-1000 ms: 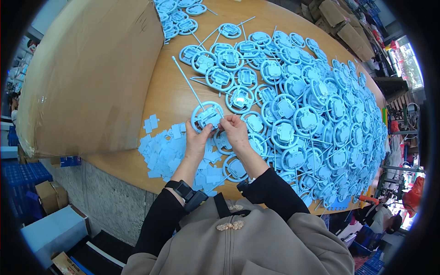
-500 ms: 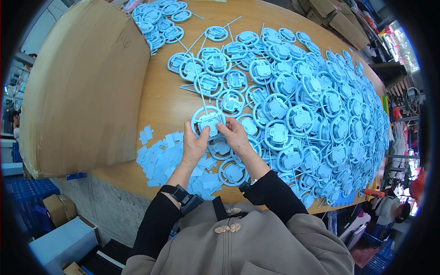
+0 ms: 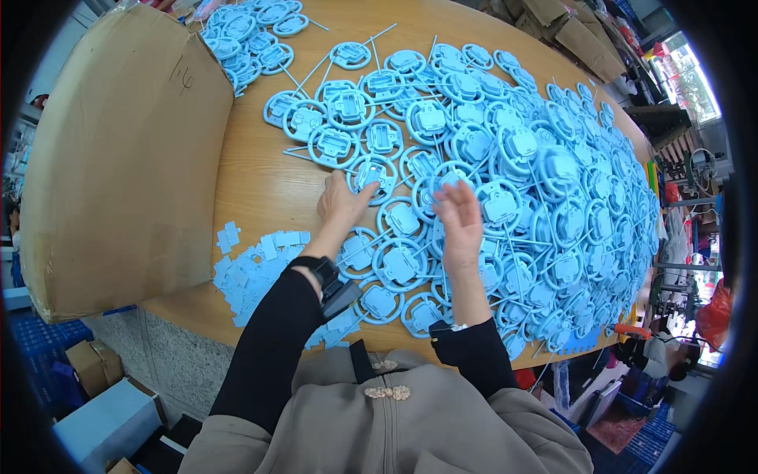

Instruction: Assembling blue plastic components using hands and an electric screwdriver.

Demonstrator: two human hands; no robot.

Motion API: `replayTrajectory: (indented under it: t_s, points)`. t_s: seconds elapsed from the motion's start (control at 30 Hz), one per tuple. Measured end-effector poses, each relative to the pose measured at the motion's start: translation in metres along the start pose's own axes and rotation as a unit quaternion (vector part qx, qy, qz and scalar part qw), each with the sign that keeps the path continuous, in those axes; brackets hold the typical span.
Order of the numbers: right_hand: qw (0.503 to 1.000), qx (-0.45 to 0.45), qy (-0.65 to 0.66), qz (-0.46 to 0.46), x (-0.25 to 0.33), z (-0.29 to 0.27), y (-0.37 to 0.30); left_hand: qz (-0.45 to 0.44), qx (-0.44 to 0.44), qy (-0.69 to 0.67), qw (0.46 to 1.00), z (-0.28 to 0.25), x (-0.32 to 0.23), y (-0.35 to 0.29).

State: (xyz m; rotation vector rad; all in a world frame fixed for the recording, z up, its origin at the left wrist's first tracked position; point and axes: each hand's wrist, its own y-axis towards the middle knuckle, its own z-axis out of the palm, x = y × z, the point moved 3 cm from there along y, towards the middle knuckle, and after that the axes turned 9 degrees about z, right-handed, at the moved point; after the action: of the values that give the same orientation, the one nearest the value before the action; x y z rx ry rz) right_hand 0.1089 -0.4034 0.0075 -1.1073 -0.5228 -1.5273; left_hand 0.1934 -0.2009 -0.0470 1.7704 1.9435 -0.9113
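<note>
My left hand point(image 3: 344, 204) grips the near-left rim of a light-blue plastic ring part point(image 3: 373, 175), shaped like a small steering wheel with a boxy, recessed centre. Its thumb lies on the part's near edge, and the part rests at the left border of the pile. Slightly blurred, my right hand point(image 3: 461, 225) is raised over the pile with fingers apart and nothing in it. Further right, a smeared ring part point(image 3: 558, 170) appears in motion above the others. Small flat light-blue plates point(image 3: 257, 272) lie heaped left of my left forearm.
A large heap of ring parts with thin rods point(image 3: 564, 265) covers the table's right side. A tall cardboard box point(image 3: 126, 166) stands at the left, with more ring parts point(image 3: 245, 35) behind it. An orange-handled tool point(image 3: 632, 331) lies at the right edge of the wooden table point(image 3: 264, 174).
The ring part held by both hands has left them. My right hand has moved right and opened, while my left has taken hold of another ring part. The view has shifted slightly.
</note>
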Motion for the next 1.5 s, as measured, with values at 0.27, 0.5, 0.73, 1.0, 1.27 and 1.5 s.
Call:
replayTrajectory:
  t_s: [0.27,0.5,0.73,1.0,1.27,1.5]
  points:
    - [0.853,0.199,-0.482,-0.031,-0.048,0.05,-0.032,-0.022,-0.019,-0.287,0.957,-0.017,0.044,0.005]
    - [0.693,0.346,-0.608,-0.174,-0.113,0.103,-0.042,-0.044,-0.092,-0.422,0.901,-0.133,0.12,-0.074]
    - [0.604,0.353,-0.688,-0.194,-0.155,0.137,-0.063,-0.047,-0.171,-0.429,0.886,-0.138,0.162,-0.133]
    - [0.734,0.359,-0.541,-0.198,-0.099,0.142,-0.071,-0.083,-0.05,-0.497,0.862,-0.106,0.137,-0.13]
    - [0.752,0.32,-0.504,-0.28,-0.06,0.115,-0.054,0.008,0.035,-0.532,0.846,-0.089,0.083,-0.122]
    - [0.929,0.162,-0.174,0.284,-0.056,0.056,-0.033,0.133,0.102,-0.461,0.872,-0.06,0.025,-0.1]
